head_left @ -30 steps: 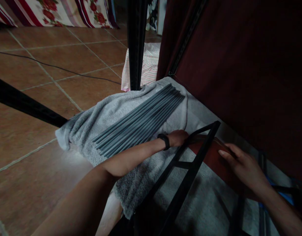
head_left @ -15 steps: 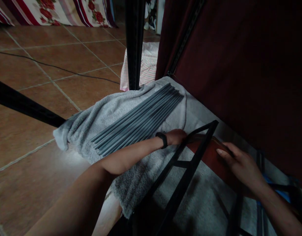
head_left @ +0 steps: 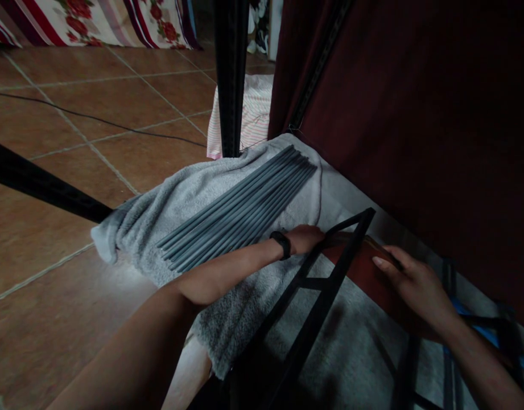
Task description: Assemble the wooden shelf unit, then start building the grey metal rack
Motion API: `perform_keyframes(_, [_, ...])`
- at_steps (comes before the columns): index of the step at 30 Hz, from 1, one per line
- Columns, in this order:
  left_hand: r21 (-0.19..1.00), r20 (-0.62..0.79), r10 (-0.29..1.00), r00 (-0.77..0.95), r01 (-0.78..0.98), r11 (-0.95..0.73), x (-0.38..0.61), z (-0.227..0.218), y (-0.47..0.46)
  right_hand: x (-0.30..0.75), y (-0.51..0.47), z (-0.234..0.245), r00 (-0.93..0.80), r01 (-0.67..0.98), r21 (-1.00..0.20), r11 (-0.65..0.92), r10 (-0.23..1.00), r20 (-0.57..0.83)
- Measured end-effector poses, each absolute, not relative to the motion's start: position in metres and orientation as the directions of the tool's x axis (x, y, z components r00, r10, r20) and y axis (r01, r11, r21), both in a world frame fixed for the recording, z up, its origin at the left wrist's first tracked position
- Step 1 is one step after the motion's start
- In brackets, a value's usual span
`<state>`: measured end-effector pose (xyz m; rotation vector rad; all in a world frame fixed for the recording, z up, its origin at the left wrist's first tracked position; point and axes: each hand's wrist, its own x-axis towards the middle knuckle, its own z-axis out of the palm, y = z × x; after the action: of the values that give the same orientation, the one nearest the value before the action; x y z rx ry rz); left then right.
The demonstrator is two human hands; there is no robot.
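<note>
A reddish-brown panel (head_left: 372, 279) with a dark rim stands tilted at the lower right, behind a black metal frame (head_left: 319, 307). My right hand (head_left: 419, 285) is closed over the panel's upper edge, thumb on the near face. At the panel's far left end is my left hand (head_left: 305, 238), wearing a black wristband (head_left: 281, 245). It appears closed on the edge there, its fingertips partly hidden by the frame. Beside my left forearm, a bundle of thin grey rods (head_left: 240, 210) lies on a grey fleecy blanket (head_left: 202, 179).
Black perforated posts (head_left: 230, 80) rise at the back and left (head_left: 44, 182). A dark red curtain (head_left: 407, 114) hangs on the right. A black cable (head_left: 99, 118) crosses the tiled floor (head_left: 52, 228). A striped cloth (head_left: 257, 108) lies behind the back post.
Almost nothing differs. The view has shifted very slightly, and both hands keep the same hold on the panel.
</note>
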<state>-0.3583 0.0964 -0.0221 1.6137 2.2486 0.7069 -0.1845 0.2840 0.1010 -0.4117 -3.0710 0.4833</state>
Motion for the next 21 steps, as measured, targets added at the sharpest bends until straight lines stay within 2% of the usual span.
perform_keyframes(6, [0.456,0.087,0.951,-0.295,0.861,0.225,-0.3522,-0.0207,0.0949,-0.1847,0.2812,0.1020,-0.964,0.258,-0.303,0.917,0.263,-0.024])
perform_keyframes(11, [0.515,0.083,0.944,-0.318,0.825,0.233,-0.3524,-0.0213,0.0914,-0.1845,0.2820,0.1017,-0.965,0.260,-0.313,0.914,0.258,-0.046])
perform_keyframes(17, [0.460,0.101,0.937,-0.336,0.850,0.256,-0.3487,-0.0197,0.0915,-0.1841,0.2823,0.1017,-0.964,0.254,-0.317,0.914,0.266,-0.004])
perform_keyframes(21, [0.485,0.113,0.940,-0.322,0.844,0.231,-0.3515,-0.0220,0.0909,-0.1838,0.2828,0.1013,-0.963,0.258,-0.314,0.914,0.268,-0.011])
